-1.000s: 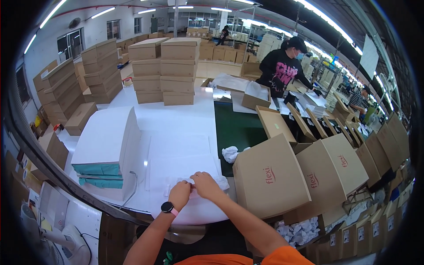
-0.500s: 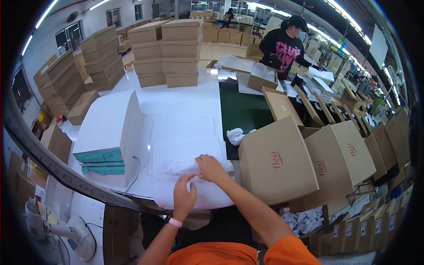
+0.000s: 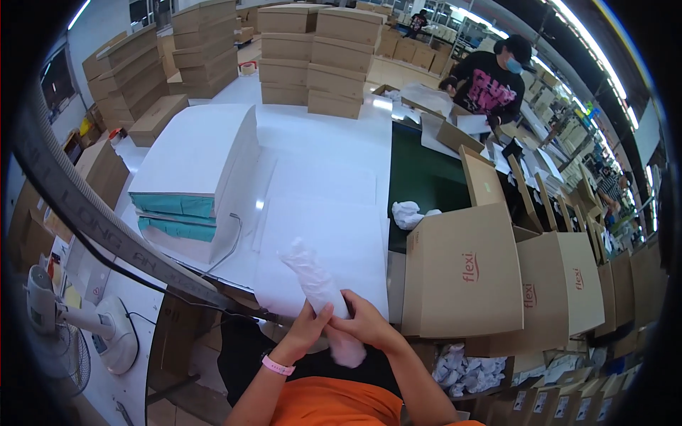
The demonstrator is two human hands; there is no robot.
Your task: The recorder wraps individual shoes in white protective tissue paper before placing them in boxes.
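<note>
A roll of white tissue paper (image 3: pixel 312 273) is held at a slant in front of my body, over the table's near edge. My left hand (image 3: pixel 310 328) grips it from the left, with a pink band on that wrist. From the right my right hand (image 3: pixel 361 323) is closed round the same roll, its fingers close to those of the left. A loose, crumpled end of the paper hangs below both hands. Beyond the roll, flat white sheets (image 3: pixel 320 192) lie on the white table.
A tall stack of white paper with teal wrapping (image 3: pixel 192 160) stands at left. Brown shoebox stacks (image 3: pixel 284 57) line the back. At right are a green belt (image 3: pixel 426 170), crumpled paper (image 3: pixel 408 214) and open brown boxes (image 3: pixel 462 277). A co-worker (image 3: pixel 490 82) stands far right; a fan (image 3: pixel 106 326) is lower left.
The paper roll has been lifted off the sheets and turned from lying crosswise to slanting toward me. Both hands have drawn nearer my body with it. The view has shifted somewhat.
</note>
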